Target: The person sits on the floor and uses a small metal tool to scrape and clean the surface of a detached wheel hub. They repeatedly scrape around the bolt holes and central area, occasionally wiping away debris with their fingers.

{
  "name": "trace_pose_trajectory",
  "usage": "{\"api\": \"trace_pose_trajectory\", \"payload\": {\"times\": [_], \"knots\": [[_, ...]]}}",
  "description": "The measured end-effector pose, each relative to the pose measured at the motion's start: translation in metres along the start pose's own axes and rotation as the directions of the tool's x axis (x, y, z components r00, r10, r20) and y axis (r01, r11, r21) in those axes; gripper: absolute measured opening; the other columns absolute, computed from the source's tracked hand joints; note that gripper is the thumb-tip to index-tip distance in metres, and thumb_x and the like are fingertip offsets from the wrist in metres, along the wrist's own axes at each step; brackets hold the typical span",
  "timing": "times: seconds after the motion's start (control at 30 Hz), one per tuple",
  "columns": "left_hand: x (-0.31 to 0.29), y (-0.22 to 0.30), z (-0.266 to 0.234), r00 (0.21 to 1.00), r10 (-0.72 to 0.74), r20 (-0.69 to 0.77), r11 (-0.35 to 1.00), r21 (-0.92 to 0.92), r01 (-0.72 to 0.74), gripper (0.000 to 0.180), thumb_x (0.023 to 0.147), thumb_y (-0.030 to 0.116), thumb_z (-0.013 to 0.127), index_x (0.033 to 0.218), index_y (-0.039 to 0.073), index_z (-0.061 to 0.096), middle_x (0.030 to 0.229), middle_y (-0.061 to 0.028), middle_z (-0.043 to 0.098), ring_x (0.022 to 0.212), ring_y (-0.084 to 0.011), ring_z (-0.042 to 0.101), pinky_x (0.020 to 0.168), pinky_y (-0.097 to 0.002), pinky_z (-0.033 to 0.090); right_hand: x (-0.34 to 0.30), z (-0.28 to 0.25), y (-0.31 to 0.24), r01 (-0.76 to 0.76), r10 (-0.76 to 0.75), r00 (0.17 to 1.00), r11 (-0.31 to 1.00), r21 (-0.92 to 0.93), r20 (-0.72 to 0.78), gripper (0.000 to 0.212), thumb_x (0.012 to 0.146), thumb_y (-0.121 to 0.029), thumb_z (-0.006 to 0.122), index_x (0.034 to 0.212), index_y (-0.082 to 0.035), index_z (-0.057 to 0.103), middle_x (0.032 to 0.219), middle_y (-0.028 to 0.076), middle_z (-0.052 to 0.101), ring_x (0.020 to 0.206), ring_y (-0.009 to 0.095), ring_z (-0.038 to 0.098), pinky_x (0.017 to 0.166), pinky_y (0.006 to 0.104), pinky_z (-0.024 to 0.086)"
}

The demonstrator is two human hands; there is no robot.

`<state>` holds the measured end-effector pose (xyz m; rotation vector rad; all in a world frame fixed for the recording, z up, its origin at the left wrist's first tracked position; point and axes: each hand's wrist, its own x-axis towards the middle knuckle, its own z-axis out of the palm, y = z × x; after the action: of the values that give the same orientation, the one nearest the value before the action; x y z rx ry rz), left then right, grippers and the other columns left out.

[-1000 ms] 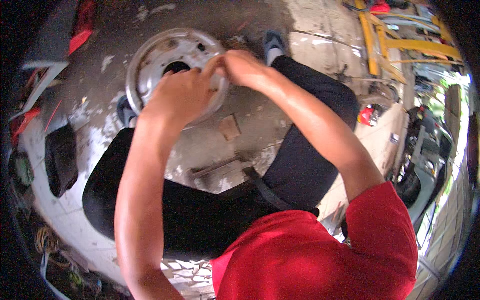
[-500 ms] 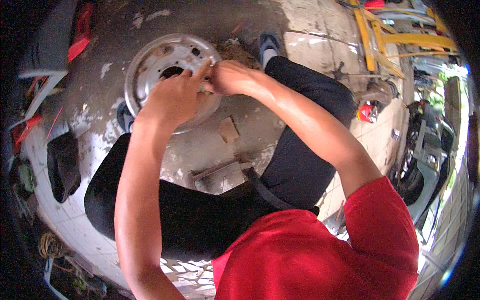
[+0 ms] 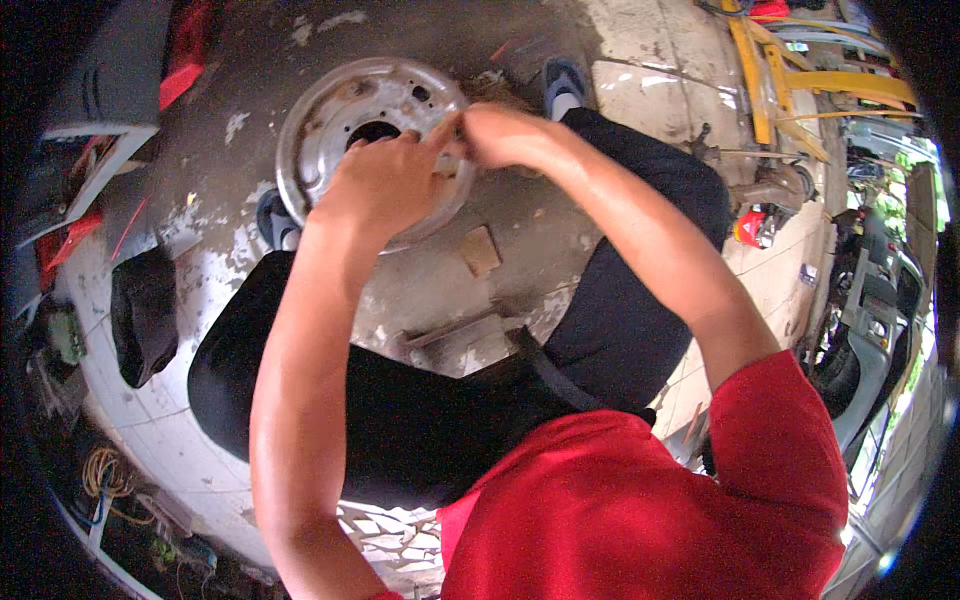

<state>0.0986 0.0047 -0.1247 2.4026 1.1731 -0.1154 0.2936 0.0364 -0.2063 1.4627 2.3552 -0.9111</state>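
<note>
A round metal wheel rim (image 3: 298, 140), silver with rusty patches, stands tilted on the floor between my feet. My left hand (image 3: 388, 185) lies over its lower face, index finger stretched toward the rim's right edge and the other fingers bent, their tips hidden. Just past that fingertip is my right hand (image 3: 500, 135), closed and smeared by motion. Whatever it grips, if anything, is hidden. The rim's dark centre hole (image 3: 375, 132) shows above my left knuckles.
A flat brown piece (image 3: 481, 251) lies on the floor below the rim. To the right are a red can-like object (image 3: 750, 228), a yellow frame (image 3: 752, 80) and a motorbike (image 3: 868, 330). A grey cabinet-like box (image 3: 95, 80) stands left, a dark bag-like thing (image 3: 143, 315) below it.
The view has shifted, so everything sits further right. My right hand has moved slightly away from the left hand, toward the rim's outer edge. The left hand stays on the rim.
</note>
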Motion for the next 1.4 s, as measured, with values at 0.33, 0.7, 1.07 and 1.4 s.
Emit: {"api": "trace_pose_trajectory", "payload": {"times": [0.33,0.7,1.07,1.4], "knots": [[-0.006,0.001,-0.002,0.999,0.022,-0.032,1.000,0.023,-0.021,0.062,0.088,0.026,0.058,0.144,0.018,0.031,0.106,-0.0170,0.065,0.096,-0.0327,0.065,0.083,-0.0453,0.050,0.009,0.018,0.003,0.071,-0.069,0.996,0.997,0.035,-0.047,0.030,0.083,-0.027,0.063,0.084,0.003,0.065,0.084,0.025,0.064,0.080,0.040,0.064,0.068,0.0459,0.050],[-0.003,0.000,-0.004,0.999,0.005,0.037,0.999,-0.040,-0.003,0.065,0.087,0.019,0.059,0.145,0.017,0.031,0.110,-0.0214,0.061,0.096,-0.0380,0.062,0.083,-0.0468,0.050,0.000,0.007,-0.004,0.060,-0.065,0.998,0.982,0.178,0.024,0.025,0.086,-0.022,0.062,0.100,-0.002,0.064,0.091,0.024,0.065,0.090,0.039,0.064,0.074,0.0450,0.049],[-0.006,0.001,0.000,1.000,-0.020,0.009,1.000,0.009,0.020,0.064,0.088,0.024,0.058,0.145,0.016,0.030,0.108,-0.0170,0.064,0.094,-0.0352,0.064,0.083,-0.0465,0.050,-0.003,-0.011,-0.010,-0.006,-0.001,0.999,0.992,0.127,0.055,0.028,0.088,-0.026,0.060,0.104,-0.003,0.065,0.097,0.023,0.066,0.095,0.037,0.064,0.078,0.0428,0.049],[-0.009,0.002,0.001,0.999,-0.037,0.027,0.997,0.073,0.035,0.052,0.092,0.021,0.050,0.142,0.013,0.038,0.105,-0.0150,0.067,0.093,-0.0308,0.067,0.085,-0.0435,0.050,-0.003,-0.016,-0.013,0.006,-0.011,0.999,0.991,-0.132,-0.033,0.024,0.081,-0.017,0.062,0.102,-0.005,0.066,0.093,0.024,0.065,0.091,0.040,0.063,0.076,0.0460,0.050]]}}
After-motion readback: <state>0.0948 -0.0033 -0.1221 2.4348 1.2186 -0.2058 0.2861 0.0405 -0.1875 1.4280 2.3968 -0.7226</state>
